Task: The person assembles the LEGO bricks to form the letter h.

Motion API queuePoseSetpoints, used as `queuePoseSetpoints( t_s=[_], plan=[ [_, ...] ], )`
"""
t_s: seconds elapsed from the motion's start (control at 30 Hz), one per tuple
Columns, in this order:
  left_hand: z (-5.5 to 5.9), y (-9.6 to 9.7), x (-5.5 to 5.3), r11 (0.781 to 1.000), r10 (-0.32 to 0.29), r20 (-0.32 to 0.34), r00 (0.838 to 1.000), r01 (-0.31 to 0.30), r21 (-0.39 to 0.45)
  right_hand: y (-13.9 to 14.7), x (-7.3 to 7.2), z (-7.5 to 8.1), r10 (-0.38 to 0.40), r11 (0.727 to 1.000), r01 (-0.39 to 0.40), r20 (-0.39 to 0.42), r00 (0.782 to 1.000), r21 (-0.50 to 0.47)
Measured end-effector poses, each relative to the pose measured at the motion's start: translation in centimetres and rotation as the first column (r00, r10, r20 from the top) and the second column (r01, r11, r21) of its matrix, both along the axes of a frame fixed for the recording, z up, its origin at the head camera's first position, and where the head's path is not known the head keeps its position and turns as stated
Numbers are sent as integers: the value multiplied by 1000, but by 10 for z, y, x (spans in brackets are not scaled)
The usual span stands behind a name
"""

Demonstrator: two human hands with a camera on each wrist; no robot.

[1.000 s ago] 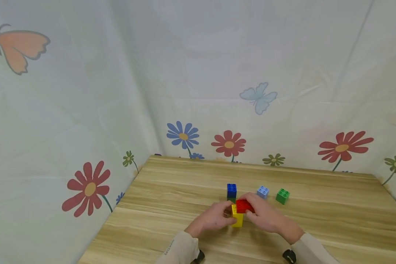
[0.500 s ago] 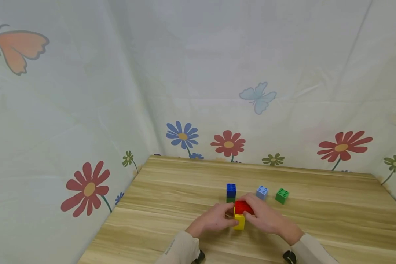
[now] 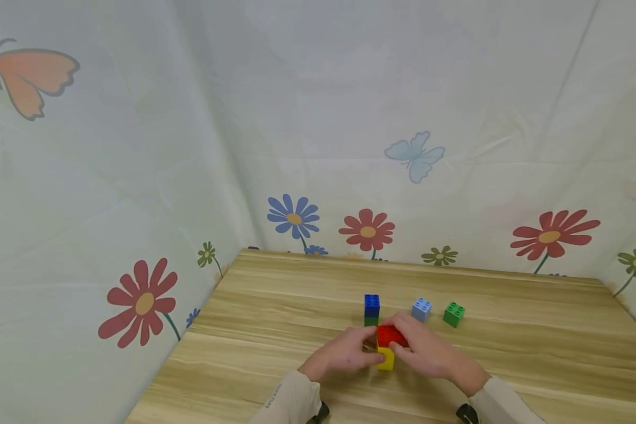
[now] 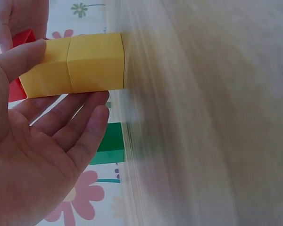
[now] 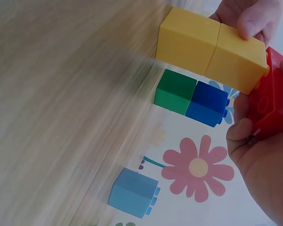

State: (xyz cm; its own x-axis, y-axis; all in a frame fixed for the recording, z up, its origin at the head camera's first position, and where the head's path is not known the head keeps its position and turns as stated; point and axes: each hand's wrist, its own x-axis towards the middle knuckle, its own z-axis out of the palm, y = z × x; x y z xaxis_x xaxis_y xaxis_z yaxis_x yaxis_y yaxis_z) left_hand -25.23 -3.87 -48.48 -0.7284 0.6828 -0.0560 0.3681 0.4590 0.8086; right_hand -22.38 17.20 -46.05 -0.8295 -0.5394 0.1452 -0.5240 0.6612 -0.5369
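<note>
Two yellow bricks (image 3: 386,361) stand stacked on the table. My left hand (image 3: 344,355) pinches the upper one between thumb and fingers. Its other fingers (image 4: 87,136) extend beside the stack in the left wrist view. My right hand (image 3: 425,348) grips a red brick (image 3: 389,336) on top of the stack, overhanging to the right. In the right wrist view, the hollow underside of the red brick (image 5: 269,106) shows beyond the yellow edge, and some yellow studs are visible at the joint. The stack's top is hidden by the red brick in the head view.
Behind the hands, a dark blue brick (image 3: 371,305) sits on a green brick (image 5: 175,92). Farther right are a light blue brick (image 3: 421,310) and another green brick (image 3: 454,314). A flower-printed curtain (image 3: 318,118) hangs behind the wooden table (image 3: 275,294).
The red brick has come left over the yellow stack and covers the studs that showed before. The yellow stack has shifted slightly right and nearer. Both hands keep their grip.
</note>
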Motion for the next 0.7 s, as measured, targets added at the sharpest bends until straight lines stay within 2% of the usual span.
queuePoseSetpoints(
  t_s=[0.33,0.5,0.7],
  plan=[
    [1,2,0,999,37,9,999,-37,-3,4,1,4,18,1000,-18,34,999,-17],
    [3,2,0,999,40,-28,999,-39,18,5,2,6,42,999,-41,23,999,-28],
    [7,2,2,999,49,-28,998,-48,20,9,3,6,80,996,-81,-13,997,-25]
  ],
)
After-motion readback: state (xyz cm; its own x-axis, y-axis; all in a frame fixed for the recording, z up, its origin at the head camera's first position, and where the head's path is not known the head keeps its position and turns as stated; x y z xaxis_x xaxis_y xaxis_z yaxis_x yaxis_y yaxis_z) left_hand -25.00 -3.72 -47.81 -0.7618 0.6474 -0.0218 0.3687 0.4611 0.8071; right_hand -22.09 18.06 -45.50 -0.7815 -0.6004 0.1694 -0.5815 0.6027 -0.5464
